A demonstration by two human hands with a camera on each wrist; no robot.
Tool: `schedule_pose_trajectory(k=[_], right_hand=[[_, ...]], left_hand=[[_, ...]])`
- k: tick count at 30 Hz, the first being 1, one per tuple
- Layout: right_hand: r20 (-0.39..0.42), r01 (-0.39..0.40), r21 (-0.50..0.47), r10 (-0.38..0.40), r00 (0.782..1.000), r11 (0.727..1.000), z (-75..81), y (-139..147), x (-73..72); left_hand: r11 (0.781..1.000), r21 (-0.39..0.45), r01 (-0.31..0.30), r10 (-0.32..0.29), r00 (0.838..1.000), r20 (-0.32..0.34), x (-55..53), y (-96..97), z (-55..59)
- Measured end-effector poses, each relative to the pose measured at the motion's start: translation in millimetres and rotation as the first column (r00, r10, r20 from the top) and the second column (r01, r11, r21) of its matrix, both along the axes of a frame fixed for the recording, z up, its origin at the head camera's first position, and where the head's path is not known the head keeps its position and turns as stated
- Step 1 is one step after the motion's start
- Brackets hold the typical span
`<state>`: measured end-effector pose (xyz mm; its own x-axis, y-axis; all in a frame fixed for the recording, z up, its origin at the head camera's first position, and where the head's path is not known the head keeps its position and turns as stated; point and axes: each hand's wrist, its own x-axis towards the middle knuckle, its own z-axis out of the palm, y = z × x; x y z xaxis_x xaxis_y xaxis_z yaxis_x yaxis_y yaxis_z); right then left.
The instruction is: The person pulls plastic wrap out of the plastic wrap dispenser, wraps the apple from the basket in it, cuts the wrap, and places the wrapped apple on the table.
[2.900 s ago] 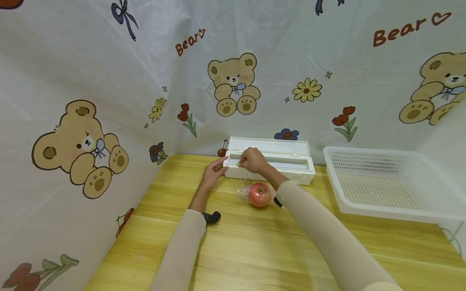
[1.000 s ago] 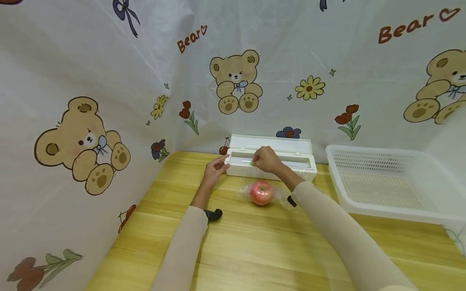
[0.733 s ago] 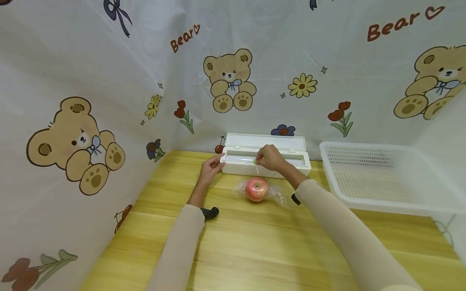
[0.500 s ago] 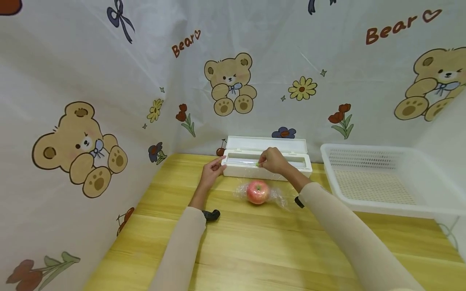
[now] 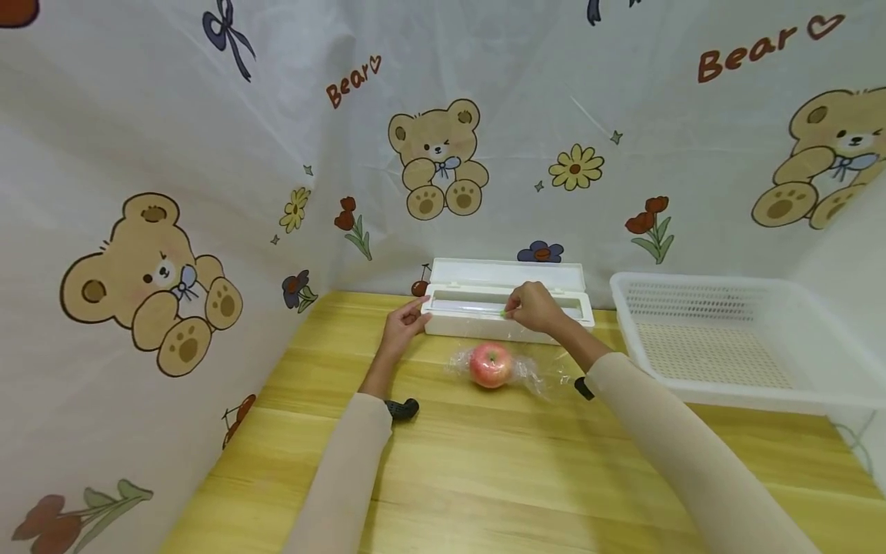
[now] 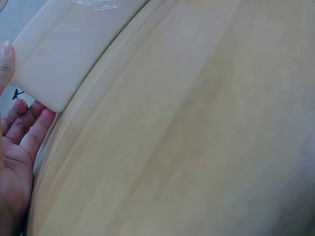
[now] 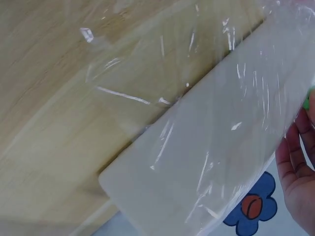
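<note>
A white cling film dispenser (image 5: pixel 471 328) lies along the back of the table, its lid (image 5: pixel 508 271) raised against the wall cloth. My left hand (image 5: pixel 400 329) holds its left end, with thumb and fingers about the corner in the left wrist view. Between the fingertips of my right hand (image 5: pixel 541 309) is a small green slide cutter (image 5: pixel 503 313), pinched on the dispenser's front rail a little right of the middle. Clear cling film (image 7: pixel 162 101) drapes over the dispenser's front and onto the table. In front sits a red apple (image 5: pixel 491 365), wrapped in film that trails to both sides.
A white perforated plastic basket (image 5: pixel 727 391) stands to the right of the dispenser. A bear-print cloth (image 5: pixel 512 85) rises right behind the dispenser and along the left side. The wooden tabletop (image 5: pixel 471 477) stretches toward me between my sleeves.
My right hand has slid the green cutter rightward along the rail, from near the left end to past the middle. The left hand keeps its place at the dispenser's left end.
</note>
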<state>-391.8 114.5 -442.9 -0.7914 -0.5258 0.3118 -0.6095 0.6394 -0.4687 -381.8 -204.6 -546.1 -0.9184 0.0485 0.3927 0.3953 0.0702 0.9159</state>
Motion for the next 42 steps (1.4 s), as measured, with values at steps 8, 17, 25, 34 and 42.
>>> schedule_pose_trajectory(k=[8, 17, 25, 34, 42], right_hand=[[-0.028, 0.007, -0.016, -0.007, 1.0, 1.0, -0.6, 16, 2.9], [-0.032, 0.049, 0.01, -0.049, 0.998, 0.999, 0.0, 38, 4.7], [-0.01, 0.061, -0.002, -0.061, 0.998, 0.998, -1.4, 51, 5.1], [-0.017, 0.085, 0.018, -0.085, 0.996, 0.996, -3.0, 67, 3.7], [0.011, 0.077, 0.025, -0.077, 0.997, 0.997, -2.5, 77, 7.8]], left_hand=[[0.999, 0.009, 0.032, -0.032, 0.999, 0.0, 12.3, 0.3, 17.3], [0.999, 0.005, 0.041, -0.041, 0.999, 0.001, 10.1, -4.7, 16.4], [0.998, 0.033, 0.051, -0.051, 0.999, 0.012, 10.3, -3.4, 14.1], [0.998, 0.036, 0.048, -0.049, 0.998, 0.028, 10.2, 0.4, 16.2], [0.997, 0.038, 0.062, -0.063, 0.998, 0.03, 11.0, 1.7, 14.7]])
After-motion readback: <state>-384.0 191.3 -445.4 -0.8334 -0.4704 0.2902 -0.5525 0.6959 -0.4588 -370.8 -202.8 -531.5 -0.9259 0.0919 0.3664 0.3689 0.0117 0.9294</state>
